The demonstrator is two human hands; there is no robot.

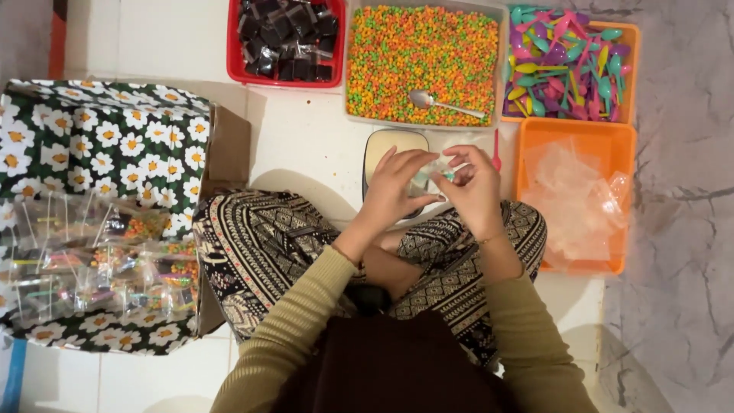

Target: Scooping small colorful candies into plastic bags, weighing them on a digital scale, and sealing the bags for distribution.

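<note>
My left hand (394, 187) and my right hand (472, 187) meet in front of me, above my crossed legs in patterned trousers. Both pinch a small clear plastic bag (432, 174) with something teal inside. Just beyond my hands sits a small scale (386, 147) with a cream platform, partly covered by my left fingers. Behind it stands a clear tub of orange, green and yellow pellets (424, 53) with a metal spoon (443, 102) lying in it.
A red tray of dark wrapped pieces (287, 38) is at the back left. An orange tray of coloured plastic spoons (569, 61) and an orange tray of clear bags (577, 195) are on the right. A daisy-print box (99, 145) holding filled packets (99, 268) stands left.
</note>
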